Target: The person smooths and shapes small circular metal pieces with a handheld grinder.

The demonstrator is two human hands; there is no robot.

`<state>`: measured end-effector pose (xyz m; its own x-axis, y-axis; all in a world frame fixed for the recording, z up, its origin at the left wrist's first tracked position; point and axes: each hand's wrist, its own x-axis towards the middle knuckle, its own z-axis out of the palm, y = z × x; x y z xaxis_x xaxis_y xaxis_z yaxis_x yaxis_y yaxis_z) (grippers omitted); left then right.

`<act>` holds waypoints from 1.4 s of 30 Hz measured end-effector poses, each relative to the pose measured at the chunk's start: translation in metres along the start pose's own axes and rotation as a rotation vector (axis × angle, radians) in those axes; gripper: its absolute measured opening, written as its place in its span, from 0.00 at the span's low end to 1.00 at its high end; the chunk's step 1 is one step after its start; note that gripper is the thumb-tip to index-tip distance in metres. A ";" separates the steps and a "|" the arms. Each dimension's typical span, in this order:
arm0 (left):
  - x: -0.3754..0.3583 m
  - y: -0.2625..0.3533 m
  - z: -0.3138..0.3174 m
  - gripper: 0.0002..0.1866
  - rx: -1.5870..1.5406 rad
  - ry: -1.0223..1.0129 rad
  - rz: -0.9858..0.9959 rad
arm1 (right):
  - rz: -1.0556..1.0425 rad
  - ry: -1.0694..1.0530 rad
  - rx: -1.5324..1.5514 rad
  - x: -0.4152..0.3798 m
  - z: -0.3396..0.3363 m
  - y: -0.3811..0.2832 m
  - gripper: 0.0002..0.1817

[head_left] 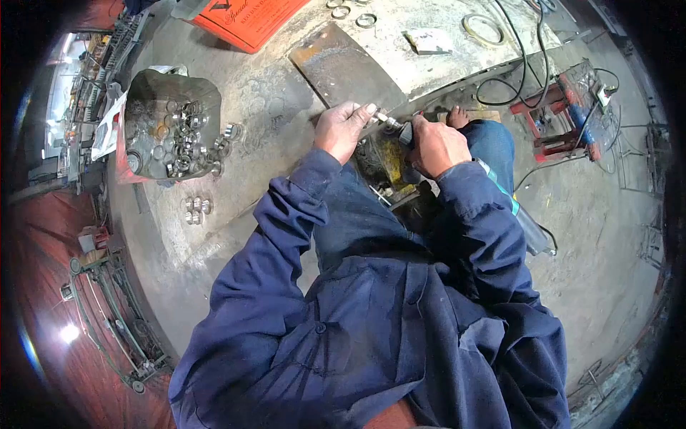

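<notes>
Tool (405, 134) fills right grip (437, 146), metal piece (383, 117) left grip (343, 131).

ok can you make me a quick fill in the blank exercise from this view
1. While the left hand pinches a small metal part, the tool is in the ____ hand.
2. The open container of metal rings is on the person's ____ side.
3. Both sleeves are dark ____.
4. The cable looping near the red stand is ____.

Missing words: right; left; blue; black.
</notes>
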<state>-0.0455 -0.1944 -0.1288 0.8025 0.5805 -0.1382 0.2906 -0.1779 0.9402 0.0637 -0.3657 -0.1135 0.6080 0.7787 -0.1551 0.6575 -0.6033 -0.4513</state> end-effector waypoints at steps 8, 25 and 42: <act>-0.014 -0.008 -0.002 0.17 -0.126 0.002 0.035 | -0.041 -0.038 -0.013 -0.002 0.001 -0.006 0.13; -0.029 0.000 -0.003 0.17 -0.114 0.048 0.031 | -0.024 -0.047 -0.049 -0.002 0.004 -0.006 0.13; -0.021 -0.015 0.004 0.18 -0.139 0.086 0.030 | -0.050 -0.071 -0.036 0.001 0.002 -0.006 0.18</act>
<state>-0.0648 -0.2067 -0.1412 0.7604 0.6434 -0.0882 0.1879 -0.0879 0.9783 0.0598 -0.3604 -0.1122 0.5419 0.8174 -0.1954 0.7027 -0.5682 -0.4282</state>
